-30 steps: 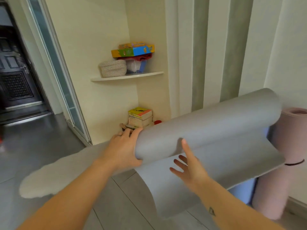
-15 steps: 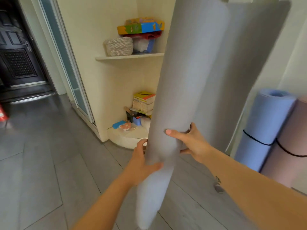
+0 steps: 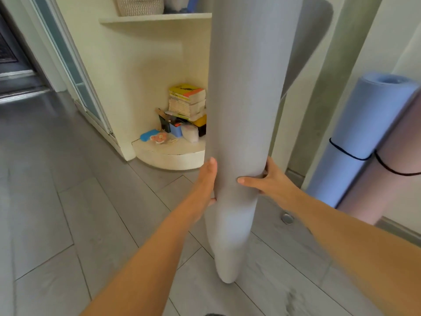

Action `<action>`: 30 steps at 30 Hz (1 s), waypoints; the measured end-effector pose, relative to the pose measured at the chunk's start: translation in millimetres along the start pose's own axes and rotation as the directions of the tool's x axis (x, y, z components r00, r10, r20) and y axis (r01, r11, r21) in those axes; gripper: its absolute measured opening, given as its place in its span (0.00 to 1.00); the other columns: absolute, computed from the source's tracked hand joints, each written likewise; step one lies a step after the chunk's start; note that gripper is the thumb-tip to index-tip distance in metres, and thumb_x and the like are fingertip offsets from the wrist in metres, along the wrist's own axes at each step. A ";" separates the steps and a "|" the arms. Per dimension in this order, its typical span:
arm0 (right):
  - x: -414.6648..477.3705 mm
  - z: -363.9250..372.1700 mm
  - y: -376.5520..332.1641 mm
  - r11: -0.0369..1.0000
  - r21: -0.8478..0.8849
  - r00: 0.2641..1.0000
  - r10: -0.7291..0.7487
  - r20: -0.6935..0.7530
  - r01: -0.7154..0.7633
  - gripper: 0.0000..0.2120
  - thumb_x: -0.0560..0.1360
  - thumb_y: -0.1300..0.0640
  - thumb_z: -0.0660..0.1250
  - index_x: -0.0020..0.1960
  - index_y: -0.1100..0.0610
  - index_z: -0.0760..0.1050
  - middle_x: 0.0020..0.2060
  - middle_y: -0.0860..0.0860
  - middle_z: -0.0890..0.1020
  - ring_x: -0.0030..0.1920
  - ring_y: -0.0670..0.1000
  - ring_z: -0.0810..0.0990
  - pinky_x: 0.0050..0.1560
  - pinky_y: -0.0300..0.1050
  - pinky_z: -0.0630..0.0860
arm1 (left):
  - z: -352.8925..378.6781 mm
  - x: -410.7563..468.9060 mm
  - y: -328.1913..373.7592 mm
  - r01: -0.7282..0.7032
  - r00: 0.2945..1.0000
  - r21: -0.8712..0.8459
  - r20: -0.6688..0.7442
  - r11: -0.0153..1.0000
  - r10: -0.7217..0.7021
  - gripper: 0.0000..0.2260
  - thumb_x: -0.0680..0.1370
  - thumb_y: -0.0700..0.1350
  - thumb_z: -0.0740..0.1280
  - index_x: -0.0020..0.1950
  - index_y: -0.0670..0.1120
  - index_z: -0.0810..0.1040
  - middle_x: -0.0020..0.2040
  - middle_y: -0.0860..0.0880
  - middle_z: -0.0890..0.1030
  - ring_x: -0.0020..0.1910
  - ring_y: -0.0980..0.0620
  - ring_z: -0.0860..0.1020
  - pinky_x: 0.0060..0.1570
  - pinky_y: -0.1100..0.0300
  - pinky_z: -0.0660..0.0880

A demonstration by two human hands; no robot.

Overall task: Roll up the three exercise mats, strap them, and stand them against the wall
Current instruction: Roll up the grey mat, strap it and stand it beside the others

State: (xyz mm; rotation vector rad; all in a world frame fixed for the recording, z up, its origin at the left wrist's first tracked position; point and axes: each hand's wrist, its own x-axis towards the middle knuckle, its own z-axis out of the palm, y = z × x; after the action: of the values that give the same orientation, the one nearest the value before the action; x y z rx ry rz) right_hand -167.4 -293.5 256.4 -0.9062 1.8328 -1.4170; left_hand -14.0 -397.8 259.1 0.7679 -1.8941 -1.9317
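A grey exercise mat [image 3: 241, 115] stands upright as a loose roll in front of me, its lower end on the floor and a flap hanging free at the upper right. My left hand [image 3: 208, 181] lies flat against its left side with the thumb tucked under. My right hand [image 3: 266, 180] grips its right side, thumb across the front. No strap shows on it. A blue rolled mat [image 3: 360, 133] and a pink rolled mat [image 3: 391, 169] lean against the wall at the right, each with a black strap around it.
A corner niche holds a low curved shelf [image 3: 173, 153] with stacked books [image 3: 186, 101] and small toys, and a higher shelf [image 3: 157, 17] with a woven basket. A sliding glass door frame [image 3: 75, 71] runs along the left. A round floor drain [image 3: 286, 218] sits near the mat.
The grey mat swung from lying across my hands to standing on end on the floor. My left hand went from curling round the roll to lying flat on it. The view tilted down.
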 end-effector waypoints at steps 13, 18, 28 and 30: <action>28.2 -17.0 -24.0 0.983 0.131 0.975 0.099 0.201 -0.127 0.47 0.58 0.25 0.68 0.72 0.46 0.64 0.64 0.43 0.75 0.66 0.47 0.71 0.72 0.58 0.61 | 0.8 33.2 31.9 0.062 0.979 0.079 -0.197 0.995 -0.046 0.55 0.56 0.83 0.45 0.77 0.54 0.56 0.75 0.52 0.63 0.71 0.49 0.65 0.68 0.44 0.66; 32.4 -32.6 -50.2 0.922 0.242 0.927 0.225 0.299 -0.302 0.43 0.64 0.21 0.45 0.71 0.43 0.65 0.67 0.47 0.71 0.69 0.54 0.68 0.59 0.62 0.67 | -8.9 45.5 52.6 0.163 0.966 0.076 -0.213 0.984 -0.143 0.50 0.61 0.80 0.43 0.75 0.52 0.63 0.69 0.46 0.72 0.66 0.47 0.72 0.61 0.49 0.74; 34.9 -39.1 -116.7 0.967 0.042 0.959 -0.244 -0.144 0.252 0.25 0.76 0.68 0.53 0.64 0.43 0.69 0.56 0.45 0.78 0.54 0.48 0.78 0.56 0.48 0.76 | -25.6 36.7 81.9 0.080 0.992 0.101 -0.109 0.992 -0.069 0.16 0.81 0.61 0.53 0.68 0.68 0.64 0.67 0.55 0.62 0.60 0.46 0.74 0.56 0.42 0.77; 27.9 -48.9 -143.5 0.986 0.139 0.995 -0.081 -0.061 0.089 0.13 0.78 0.55 0.54 0.59 0.49 0.73 0.53 0.52 0.78 0.49 0.53 0.76 0.55 0.56 0.70 | -28.8 37.4 89.0 0.049 0.992 0.133 -0.123 0.990 -0.032 0.15 0.82 0.51 0.55 0.67 0.61 0.68 0.66 0.52 0.67 0.57 0.49 0.74 0.55 0.47 0.79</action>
State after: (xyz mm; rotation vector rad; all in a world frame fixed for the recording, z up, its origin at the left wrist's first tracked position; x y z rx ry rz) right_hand -203.7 -316.5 404.5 -0.8902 1.7265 -1.6175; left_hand -39.3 -448.5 342.4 0.9480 -1.9658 -1.7497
